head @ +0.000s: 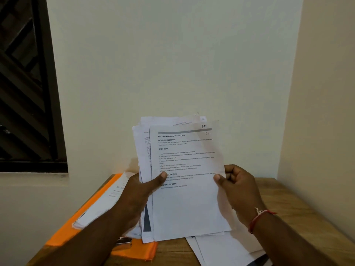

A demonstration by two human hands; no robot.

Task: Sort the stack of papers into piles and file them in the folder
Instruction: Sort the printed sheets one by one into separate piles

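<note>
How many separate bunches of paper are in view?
3: a stack gripped by the left hand and right hand; a pile on the orange folder, left; loose sheets on the wooden table, lower right. More may hide behind.

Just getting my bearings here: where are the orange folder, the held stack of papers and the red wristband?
orange folder (pixel 63 236), head view, bare cover near its front left corner.
stack of papers (pixel 190 208), head view, blank lower half of front sheet.
red wristband (pixel 256 217), head view, cord across the wrist.
</note>
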